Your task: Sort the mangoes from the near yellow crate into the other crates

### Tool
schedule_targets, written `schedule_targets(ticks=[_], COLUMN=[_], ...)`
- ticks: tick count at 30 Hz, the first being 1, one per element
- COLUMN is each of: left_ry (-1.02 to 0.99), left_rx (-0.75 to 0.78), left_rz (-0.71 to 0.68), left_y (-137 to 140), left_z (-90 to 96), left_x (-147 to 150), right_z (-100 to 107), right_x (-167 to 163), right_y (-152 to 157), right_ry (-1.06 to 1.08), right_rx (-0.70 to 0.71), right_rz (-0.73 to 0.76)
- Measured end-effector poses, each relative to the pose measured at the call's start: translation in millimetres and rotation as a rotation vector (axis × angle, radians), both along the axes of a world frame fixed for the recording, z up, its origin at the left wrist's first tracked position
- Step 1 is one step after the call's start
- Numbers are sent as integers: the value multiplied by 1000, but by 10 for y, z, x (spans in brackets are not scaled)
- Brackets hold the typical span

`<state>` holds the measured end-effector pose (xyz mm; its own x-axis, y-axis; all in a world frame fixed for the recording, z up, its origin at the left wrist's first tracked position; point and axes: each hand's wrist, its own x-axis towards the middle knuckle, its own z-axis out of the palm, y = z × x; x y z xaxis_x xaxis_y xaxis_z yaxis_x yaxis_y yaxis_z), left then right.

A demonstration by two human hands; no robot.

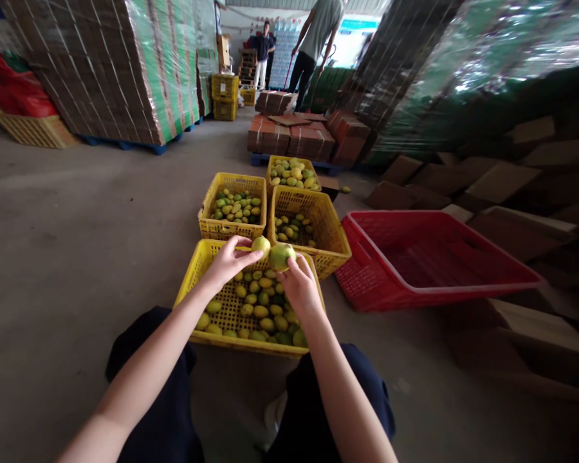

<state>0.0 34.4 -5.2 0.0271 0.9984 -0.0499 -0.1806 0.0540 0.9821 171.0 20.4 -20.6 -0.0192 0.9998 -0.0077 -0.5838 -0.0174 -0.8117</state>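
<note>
My left hand (231,262) grips a yellow-green lemon (260,245) between thumb and fingers. A larger, greener lemon (282,256) is held in my right hand (301,286), close beside the first one. Both fruits are above the near yellow crate (192,273), whose perforated floor carries many loose lemons (260,311) in green and yellow. Just beyond it stand a left yellow crate (232,181) and a right yellow crate (328,222), each with lemons low inside. Farther back, another yellow crate (273,164) is filled higher with lemons.
To the right sits a red plastic basket (376,283), with flattened cardboard boxes (502,186) behind it. Bundled cardboard (292,138) lies on a blue pallet ahead. Tall wrapped stacks (168,71) rise on both sides. One person (321,32) stands near the bundles, others farther back.
</note>
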Motion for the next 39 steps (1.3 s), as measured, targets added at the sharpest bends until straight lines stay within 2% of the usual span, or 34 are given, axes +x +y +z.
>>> schedule_targets(ticks=[4, 10, 13, 16, 19, 24, 31, 35, 39], left_ry=[-15, -129, -184, -224, -216, -172, -201, -219, -215], left_rx=[-21, -145, -142, -105, -50, 35, 9, -12, -17], left_rz=[10, -109, -89, -47, -55, -139, -154, -196, -166], left_y=[-4, -56, -70, -58, -34, -29, -72, -92, -99], left_z=[-13, 76, 101, 109, 113, 110, 121, 144, 126], left_x=[32, 59, 63, 59, 48, 40, 41, 33, 38], right_z=[-51, -5, 1, -3, 8, 37, 43, 15, -61], right_x=[2, -40, -68, -95, -114, -131, -176, -202, -205], right_y=[48, 14, 23, 49, 70, 74, 67, 81, 85], right_ry=[86, 164, 218, 271, 273, 216, 124, 11, -117], right_rx=[-52, -106, -160, -218, -215, -160, -238, -242, -236], right_rz=[109, 216, 164, 49, -19, -67, -109, -193, -270])
